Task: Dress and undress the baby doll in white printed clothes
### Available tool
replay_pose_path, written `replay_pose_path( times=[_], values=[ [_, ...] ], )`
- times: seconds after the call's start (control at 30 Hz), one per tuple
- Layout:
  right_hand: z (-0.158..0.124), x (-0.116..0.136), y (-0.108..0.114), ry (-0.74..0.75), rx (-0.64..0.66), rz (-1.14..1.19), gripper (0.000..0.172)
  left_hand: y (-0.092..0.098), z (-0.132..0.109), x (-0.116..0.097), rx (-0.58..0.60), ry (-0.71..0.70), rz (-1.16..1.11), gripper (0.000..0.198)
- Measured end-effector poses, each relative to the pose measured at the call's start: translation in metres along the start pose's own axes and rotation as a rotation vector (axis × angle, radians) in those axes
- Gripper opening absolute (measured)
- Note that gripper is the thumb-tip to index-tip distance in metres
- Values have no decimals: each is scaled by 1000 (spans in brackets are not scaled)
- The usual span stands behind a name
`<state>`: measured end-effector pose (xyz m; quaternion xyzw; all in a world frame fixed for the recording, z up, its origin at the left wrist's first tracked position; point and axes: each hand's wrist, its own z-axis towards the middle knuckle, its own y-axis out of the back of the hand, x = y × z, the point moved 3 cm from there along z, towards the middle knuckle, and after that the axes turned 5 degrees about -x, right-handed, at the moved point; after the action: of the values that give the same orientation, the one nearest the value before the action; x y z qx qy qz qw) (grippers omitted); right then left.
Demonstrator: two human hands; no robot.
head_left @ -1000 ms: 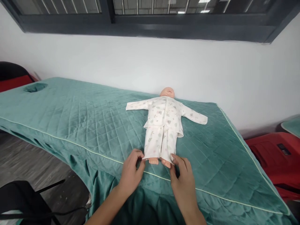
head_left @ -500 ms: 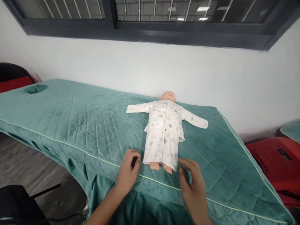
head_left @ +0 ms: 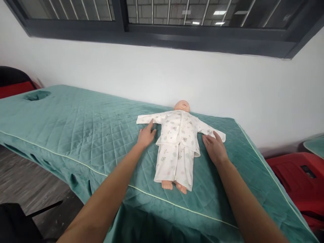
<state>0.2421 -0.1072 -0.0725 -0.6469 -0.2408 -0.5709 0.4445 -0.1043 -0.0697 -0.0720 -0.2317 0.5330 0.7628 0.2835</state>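
Note:
A baby doll (head_left: 181,106) lies on its back on the green quilted bed cover (head_left: 106,135), head toward the wall. It wears a white patterned top (head_left: 174,130) with both sleeves spread out, and matching trousers (head_left: 169,162) from which its feet show. My left hand (head_left: 146,135) is at the sleeve on the left, fingers apart, fingertips at its lower edge. At the opposite sleeve, my right hand (head_left: 214,145) reaches with fingers extended, their tips at the fabric's underside. Neither hand grips anything; whether the fingertips press on the cloth I cannot tell.
Behind the bed stands a white wall (head_left: 101,71) under a dark window frame (head_left: 202,37). A red plastic object (head_left: 296,179) is beside the bed at right. The cover has a hole (head_left: 37,95) at far left. Something black (head_left: 15,222) stands at lower left.
Both my hands have moved forward from beside the doll's feet to its two sleeves, and their curled fingers have straightened. The doll lies as before.

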Motion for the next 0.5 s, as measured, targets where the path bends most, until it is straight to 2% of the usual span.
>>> replay_pose_path(
  times=[0.13, 0.23, 0.43, 0.5],
  values=[
    [12, -18, -33, -90, 69, 80, 58, -23, 16, -18, 182, -59, 43, 71],
    [16, -28, -43, -127, 89, 155, 56, -29, 21, -18, 140, -13, 72, 76],
    [29, -34, -19, -124, 43, 283, 50, -25, 25, -6, -7, 108, 119, 79],
    [33, -32, -12, -97, 25, 279, 44, -23, 24, -4, -43, 160, 158, 78]
  ],
)
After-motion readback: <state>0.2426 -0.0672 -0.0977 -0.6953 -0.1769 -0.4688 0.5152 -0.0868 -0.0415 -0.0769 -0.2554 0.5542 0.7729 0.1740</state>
